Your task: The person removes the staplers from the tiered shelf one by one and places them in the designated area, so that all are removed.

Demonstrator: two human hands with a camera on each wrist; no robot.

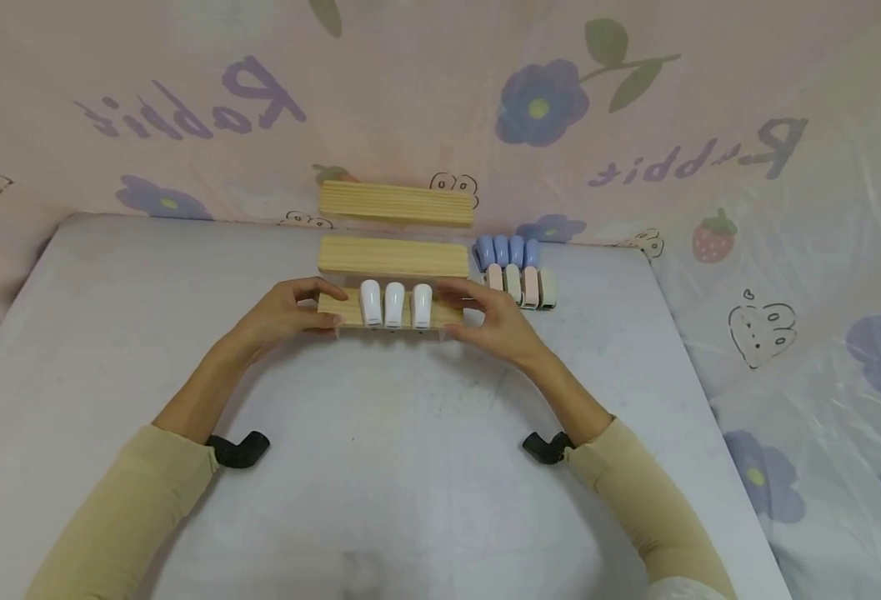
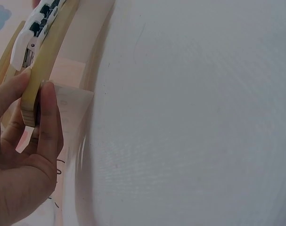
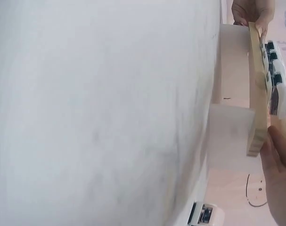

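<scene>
Three white staplers (image 1: 393,302) stand side by side on the front wooden board (image 1: 348,312), which is raised on translucent supports (image 2: 74,99). My left hand (image 1: 284,310) grips the board's left end; in the left wrist view the thumb lies on top and the fingers are underneath. At the other end my right hand (image 1: 502,321) holds the board, its fingers and thumb around the corner, partly out of frame in the right wrist view. The white staplers sit between the two hands, touched by neither.
Two more wooden boards, a middle one (image 1: 392,256) and a higher one (image 1: 397,204), rise behind. Right of them stand several blue staplers (image 1: 517,250), with pink and cream staplers (image 1: 531,287) in front. A patterned cloth (image 1: 410,100) hangs behind the white table (image 1: 380,467).
</scene>
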